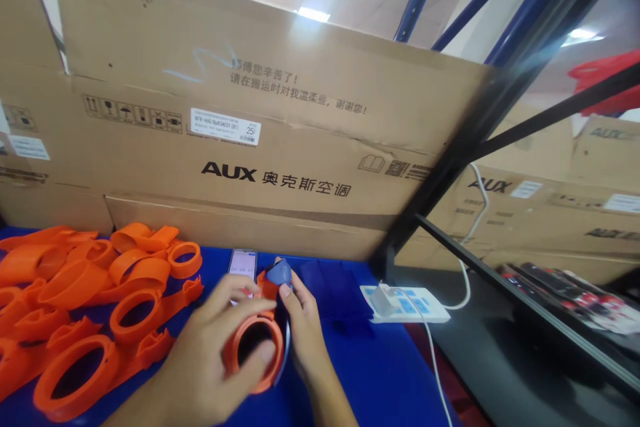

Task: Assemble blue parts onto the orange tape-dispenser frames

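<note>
An orange plastic tape dispenser with a round hub stands in front of me, over the blue table surface. My left hand is around its left side, the thumb across the ring and the fingers over the top. With thumb and fingers, my right hand grips a blue-grey plastic piece at the dispenser's upper end. A thin, pale curved edge runs down the dispenser's right side. The parts where both meet are partly hidden by my fingers.
Several orange tape dispensers are heaped on the left. A phone showing a timer is behind my left hand. Dark blue flat pieces and a white power strip with cables lie right. Cardboard boxes wall the back; a rack post slants nearby.
</note>
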Motion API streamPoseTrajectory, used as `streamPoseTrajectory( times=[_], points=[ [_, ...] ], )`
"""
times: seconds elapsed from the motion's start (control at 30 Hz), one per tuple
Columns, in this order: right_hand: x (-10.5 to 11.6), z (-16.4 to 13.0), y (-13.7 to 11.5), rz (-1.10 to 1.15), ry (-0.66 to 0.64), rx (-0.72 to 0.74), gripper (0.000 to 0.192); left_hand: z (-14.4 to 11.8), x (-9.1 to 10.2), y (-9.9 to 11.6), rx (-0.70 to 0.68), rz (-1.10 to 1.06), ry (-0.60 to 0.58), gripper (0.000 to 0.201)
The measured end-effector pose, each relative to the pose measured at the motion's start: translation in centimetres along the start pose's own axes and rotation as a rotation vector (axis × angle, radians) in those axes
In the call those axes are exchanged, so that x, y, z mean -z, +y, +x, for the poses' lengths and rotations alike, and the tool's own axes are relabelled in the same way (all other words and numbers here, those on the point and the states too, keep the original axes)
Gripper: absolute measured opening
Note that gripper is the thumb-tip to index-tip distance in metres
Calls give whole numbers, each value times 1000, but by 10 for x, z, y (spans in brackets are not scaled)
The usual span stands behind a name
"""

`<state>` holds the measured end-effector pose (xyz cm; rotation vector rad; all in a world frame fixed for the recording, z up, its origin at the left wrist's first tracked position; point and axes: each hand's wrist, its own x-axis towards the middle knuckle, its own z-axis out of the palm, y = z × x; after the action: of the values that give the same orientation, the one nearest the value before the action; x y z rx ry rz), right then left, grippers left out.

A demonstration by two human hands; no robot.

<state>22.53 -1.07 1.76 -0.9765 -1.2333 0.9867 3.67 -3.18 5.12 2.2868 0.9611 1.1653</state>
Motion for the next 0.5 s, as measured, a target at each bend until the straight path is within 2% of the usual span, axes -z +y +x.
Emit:
streamPoseTrajectory(
  times=[0.07,0.1,0.13,0.2,0.23,0.3,0.37,0.5],
  points=[
    [0,-3,2,41,17,-41,51,5,5,-16,98,-173,214,25],
    [-1,-6,2,50,28,-63,50,9,5,-25,171,-272,286,27],
    [-2,-8,1,49,23,-80,49,14,4,-32,241,-376,282,34],
    [-7,-11,-5,25,-65,-90,46,21,-3,-41,340,-573,182,44],
    [-10,-12,-8,9,-137,-82,43,23,-6,-43,367,-647,119,44],
    [-15,-12,-14,-22,-241,-46,39,23,-11,-45,393,-727,72,37],
    [-18,-11,-15,-65,-264,-20,35,19,-13,-46,412,-735,105,32],
    [-18,-10,-7,-270,-204,5,28,10,-12,-51,451,-698,193,28]
  ],
)
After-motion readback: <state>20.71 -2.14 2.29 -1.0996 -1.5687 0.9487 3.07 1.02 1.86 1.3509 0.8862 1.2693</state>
